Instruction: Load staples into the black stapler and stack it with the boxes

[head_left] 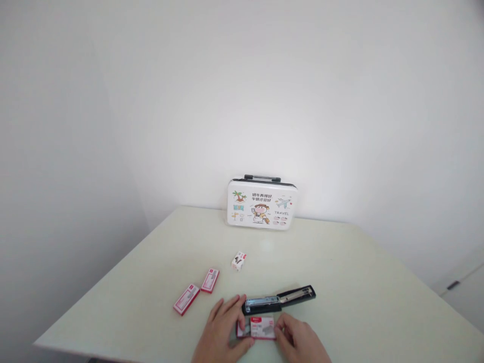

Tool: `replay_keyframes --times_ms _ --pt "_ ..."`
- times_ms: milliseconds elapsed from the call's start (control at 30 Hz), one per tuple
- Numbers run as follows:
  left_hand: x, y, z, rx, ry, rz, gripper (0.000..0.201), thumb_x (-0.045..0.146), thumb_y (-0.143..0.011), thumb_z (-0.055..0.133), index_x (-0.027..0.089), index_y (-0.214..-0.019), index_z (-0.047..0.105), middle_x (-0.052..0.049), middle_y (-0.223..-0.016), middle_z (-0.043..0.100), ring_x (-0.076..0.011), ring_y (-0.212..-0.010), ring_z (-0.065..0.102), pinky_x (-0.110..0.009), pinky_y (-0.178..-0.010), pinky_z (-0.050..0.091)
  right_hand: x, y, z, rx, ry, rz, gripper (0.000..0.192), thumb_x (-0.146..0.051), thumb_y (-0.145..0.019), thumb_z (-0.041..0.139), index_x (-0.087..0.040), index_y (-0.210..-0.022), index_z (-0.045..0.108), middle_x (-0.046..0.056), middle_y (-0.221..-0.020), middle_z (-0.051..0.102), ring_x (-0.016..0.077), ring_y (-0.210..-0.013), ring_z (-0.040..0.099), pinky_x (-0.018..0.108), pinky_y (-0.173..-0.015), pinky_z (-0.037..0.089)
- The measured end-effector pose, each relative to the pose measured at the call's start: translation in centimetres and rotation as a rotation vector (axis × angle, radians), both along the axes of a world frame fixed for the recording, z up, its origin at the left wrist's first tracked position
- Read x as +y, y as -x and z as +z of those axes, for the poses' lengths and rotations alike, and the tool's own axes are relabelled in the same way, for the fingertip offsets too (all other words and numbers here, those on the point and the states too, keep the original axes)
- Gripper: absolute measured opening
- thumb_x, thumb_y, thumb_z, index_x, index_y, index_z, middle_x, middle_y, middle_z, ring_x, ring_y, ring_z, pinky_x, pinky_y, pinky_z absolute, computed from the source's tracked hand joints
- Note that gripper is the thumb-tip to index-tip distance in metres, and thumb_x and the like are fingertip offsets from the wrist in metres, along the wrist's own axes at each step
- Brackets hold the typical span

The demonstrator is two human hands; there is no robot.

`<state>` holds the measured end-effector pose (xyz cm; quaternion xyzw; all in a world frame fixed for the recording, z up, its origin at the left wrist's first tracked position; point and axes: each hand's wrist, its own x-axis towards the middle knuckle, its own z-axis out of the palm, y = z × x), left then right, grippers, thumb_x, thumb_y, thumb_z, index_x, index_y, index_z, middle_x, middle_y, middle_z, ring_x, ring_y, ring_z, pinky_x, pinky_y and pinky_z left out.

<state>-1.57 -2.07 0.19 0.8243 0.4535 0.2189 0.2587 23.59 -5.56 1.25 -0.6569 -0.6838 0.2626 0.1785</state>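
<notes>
Both of your hands grip one small staple box [262, 327] at the near table [340, 262] edge: left hand [223, 330] pinching its left end, right hand [298, 339] its right end. Its long axis runs left to right. Tilt it and loose staples could spill out. Just beyond lies the opened stapler [279, 300], pointing right and slightly far.
</notes>
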Motion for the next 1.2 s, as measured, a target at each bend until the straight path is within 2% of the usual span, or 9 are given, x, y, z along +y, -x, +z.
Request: replay_keyframes --times_ms 200,300,467,600,767,867,933,1033,1200 --pt "0.0 0.1 -0.6 -0.032 -0.013 -0.013 0.025 0.029 -0.081 0.074 0.028 -0.102 0.06 -0.002 -0.156 0.048 -0.025 -0.148 0.039 -0.054 -0.126 0.023 -0.1 2.6 -1.6 0.155 -0.036 -0.058 0.022 -0.035 -0.097 0.044 -0.024 -0.083 0.057 0.001 -0.069 0.067 0.0183 -0.064 0.06 0.027 -0.059 0.032" --pt "-0.3 0.6 -0.6 -0.105 -0.068 0.05 0.029 0.031 -0.084 0.071 0.027 -0.111 0.06 -0.007 -0.154 0.051 -0.0252 -0.144 0.044 -0.048 -0.121 0.034 -0.2 2.3 -2.0 0.178 -0.025 -0.102 0.025 -0.039 -0.096 0.046 -0.024 -0.079 0.056 0.0 -0.064 0.063 0.0175 -0.06 0.057 0.026 -0.057 0.031" --pt "-1.1 1.4 -1.0 -0.053 -0.222 0.328 0.019 0.038 -0.099 0.051 0.025 -0.091 0.063 -0.004 -0.096 0.07 -0.0222 -0.094 0.066 -0.036 -0.085 0.05 -0.3 1.9 -2.3 0.205 0.002 -0.108 0.029 -0.049 -0.094 0.05 -0.024 -0.08 0.055 -0.002 -0.06 0.06 0.017 -0.057 0.055 0.026 -0.055 0.029" --pt "-1.4 0.6 -1.7 0.083 -0.26 0.327 0.025 0.037 -0.097 0.056 0.025 -0.076 0.062 0.001 -0.075 0.066 -0.0202 -0.078 0.063 -0.032 -0.074 0.042 -0.2 2.7 -2.3 0.195 -0.018 -0.087 0.026 -0.046 -0.093 0.051 -0.024 -0.08 0.055 -0.001 -0.062 0.063 0.0162 -0.058 0.056 0.025 -0.056 0.03" --pt "-1.5 -1.0 -2.4 0.097 -0.335 0.298 0.024 0.034 -0.099 0.054 0.025 -0.079 0.063 0.001 -0.077 0.068 -0.0202 -0.079 0.064 -0.031 -0.072 0.042 -0.3 2.4 -3.1 0.247 -0.004 -0.066 0.031 -0.052 -0.092 0.05 -0.024 -0.08 0.055 -0.001 -0.062 0.063 0.0155 -0.057 0.055 0.025 -0.055 0.031" --pt "-1.6 -2.0 -2.8 0.074 -0.416 0.352 0.02 0.036 -0.097 0.056 0.026 -0.082 0.066 -0.002 -0.085 0.068 -0.0214 -0.082 0.064 -0.032 -0.073 0.044 -0.8 -0.6 -3.9 0.272 0.061 -0.156 0.043 -0.064 -0.088 0.052 -0.023 -0.075 0.054 -0.001 -0.058 0.059 0.0155 -0.056 0.053 0.026 -0.054 0.032" --pt "-1.7 -2.7 -3.0 0.053 -0.496 0.357 0.014 0.042 -0.089 0.067 0.03 -0.096 0.071 -0.006 -0.107 0.07 -0.0251 -0.096 0.064 -0.036 -0.081 0.047 -1.2 -3.4 -4.0 0.307 0.09 -0.276 0.048 -0.071 -0.085 0.052 -0.023 -0.082 0.056 -0.003 -0.054 0.054 0.0147 -0.052 0.048 0.026 -0.051 0.031" --pt "-1.8 -3.9 -2.9 0.062 -0.553 0.344 0.046 0.049 -0.071 0.082 0.035 -0.114 0.071 -0.008 -0.142 0.058 -0.0342 -0.122 0.055 -0.047 -0.098 0.044 -1.1 -6.7 -2.8 0.406 0.097 -0.432 0.063 -0.077 -0.083 0.051 -0.022 -0.113 0.055 -0.007 -0.053 0.049 0.0127 -0.04 0.041 0.026 -0.043 0.026" --pt "-1.7 -4.6 -3.0 0.128 -0.491 0.321 0.062 0.048 -0.065 0.086 0.039 -0.124 0.068 -0.005 -0.144 0.06 -0.0356 -0.126 0.054 -0.054 -0.108 0.037 1.5 -8.3 1.0 0.682 0.046 -0.333 0.077 -0.075 -0.083 0.059 -0.025 -0.139 0.043 -0.01 -0.061 0.045 0.0075 -0.039 0.028 0.023 -0.039 0.016"
